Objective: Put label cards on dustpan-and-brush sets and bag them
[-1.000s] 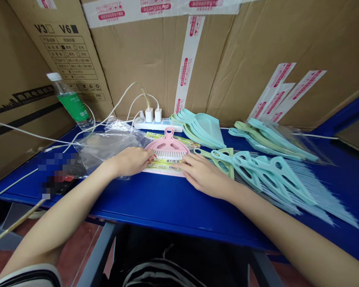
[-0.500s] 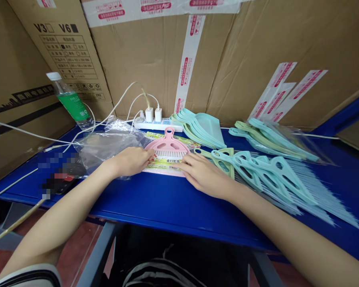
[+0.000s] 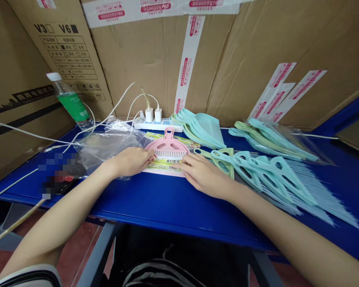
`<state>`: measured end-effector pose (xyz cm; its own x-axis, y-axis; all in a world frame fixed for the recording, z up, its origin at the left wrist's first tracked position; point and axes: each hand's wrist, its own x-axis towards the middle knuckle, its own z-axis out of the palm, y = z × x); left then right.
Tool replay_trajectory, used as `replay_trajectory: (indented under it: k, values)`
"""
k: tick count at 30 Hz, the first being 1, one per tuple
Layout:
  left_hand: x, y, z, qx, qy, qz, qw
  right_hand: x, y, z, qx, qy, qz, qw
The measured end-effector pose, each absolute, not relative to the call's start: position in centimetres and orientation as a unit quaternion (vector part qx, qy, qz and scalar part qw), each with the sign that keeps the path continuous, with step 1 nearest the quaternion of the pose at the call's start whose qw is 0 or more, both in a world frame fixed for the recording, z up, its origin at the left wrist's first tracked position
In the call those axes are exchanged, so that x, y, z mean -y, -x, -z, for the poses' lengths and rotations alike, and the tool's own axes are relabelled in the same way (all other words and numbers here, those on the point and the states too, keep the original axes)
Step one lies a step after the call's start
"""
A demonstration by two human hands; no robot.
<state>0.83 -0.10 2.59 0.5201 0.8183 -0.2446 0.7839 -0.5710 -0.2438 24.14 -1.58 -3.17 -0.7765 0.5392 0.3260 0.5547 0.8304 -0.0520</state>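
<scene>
A pink dustpan with a pink brush over it lies on the blue table, its white bristles towards me. A yellow printed card lies across the lower part of this set. My left hand is closed at the left edge of the card and dustpan, fingertips pinched together. On the opposite edge, the bent fingers of my right hand grip the card and dustpan. My hands partly hide both edges. Crumpled clear plastic lies beside my left hand.
Mint and green brushes are spread on the right, with stacked dustpans and plastic-wrapped dustpans behind. At the back are a power strip with cables and a bottle. Cardboard stands behind the blue table.
The lettering on the yellow card looks different and reads more clearly now. Both hands and the pink dustpan have stayed almost in place.
</scene>
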Motion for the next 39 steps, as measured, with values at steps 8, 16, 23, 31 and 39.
replay_trajectory:
  k: [8, 16, 23, 31, 39]
  values:
    - [0.07, -0.73, -2.56, 0.461, 0.871, -0.162, 0.049, 1.68, -24.18, 3.15, 0.942, 0.291, 0.027, 0.167]
    - [-0.06, -0.67, -2.49, 0.456, 0.873, -0.163, 0.053, 1.65, -24.19, 3.12, 0.941, 0.292, 0.026, 0.168]
    - [-0.08, -0.55, -2.34, 0.450, 0.876, -0.159, 0.062, 1.61, -24.16, 3.15, 0.942, 0.290, 0.033, 0.168]
    - [-0.04, -0.80, -2.59, 0.465, 0.867, -0.174, 0.044, 1.65, -24.18, 3.18, 0.941, 0.291, 0.033, 0.169]
    - [0.00, -0.69, -2.43, 0.459, 0.872, -0.165, 0.048, 1.56, -24.19, 3.23, 0.942, 0.290, 0.032, 0.168]
